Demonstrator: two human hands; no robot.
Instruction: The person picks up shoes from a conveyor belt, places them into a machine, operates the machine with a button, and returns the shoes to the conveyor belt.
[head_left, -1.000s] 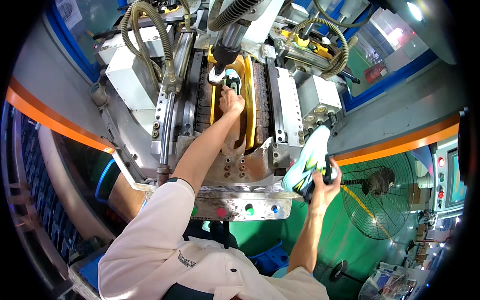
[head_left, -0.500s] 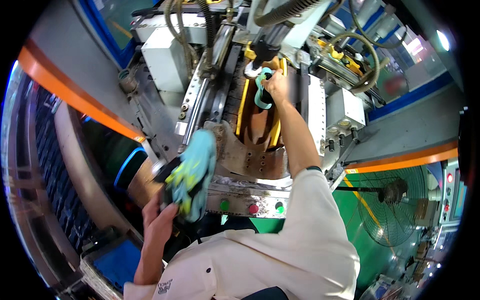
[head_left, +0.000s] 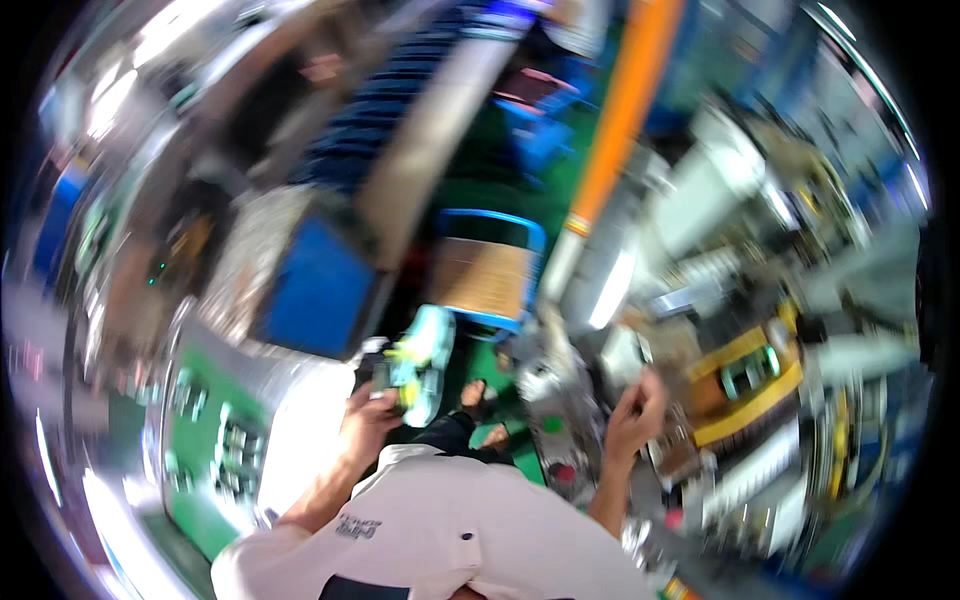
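Note:
The picture is strongly motion-blurred. My left hand [head_left: 365, 420] is shut on a light teal shoe [head_left: 425, 362] with yellow-green marks, held out in front of my white shirt. My right hand [head_left: 635, 412] hangs with its fingers curled and nothing seen in it, just off the grey front of the machine [head_left: 570, 400]. The machine's yellow clamp part [head_left: 750, 385] lies to the right of that hand, apart from it.
A blue bin [head_left: 320, 285] and a blue-framed cart with a brown board [head_left: 490, 280] stand on the green floor beyond the shoe. An orange bar [head_left: 620, 120] runs up the middle. My feet [head_left: 480, 405] show below the shoe. A shiny metal table [head_left: 250, 430] is at left.
The view has swung sharply left and blurred. My right hand has come out of the machine's yellow clamp to its front. My left hand still carries the shoe, now nearer the middle.

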